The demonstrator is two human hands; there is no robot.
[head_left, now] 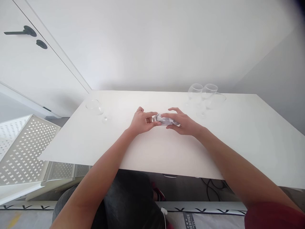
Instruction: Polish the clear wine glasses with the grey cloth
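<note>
A clear glass (164,120) lies sideways between my two hands, just above or on the white table (152,149); I cannot tell if it touches the surface. Its left end is gripped by the thumb and forefinger of my left hand (142,121). My right hand (184,123) curls its fingers and thumb around the other end, hiding part of it. Whether this glass has a stem does not show clearly.
To the left stands a clear stemmed glass (94,108). Several more clear glasses (194,92) are grouped at the back right. A white wall (147,44) rises behind the table. A perforated white shelf unit (26,146) sits at the left, below a door handle (28,31).
</note>
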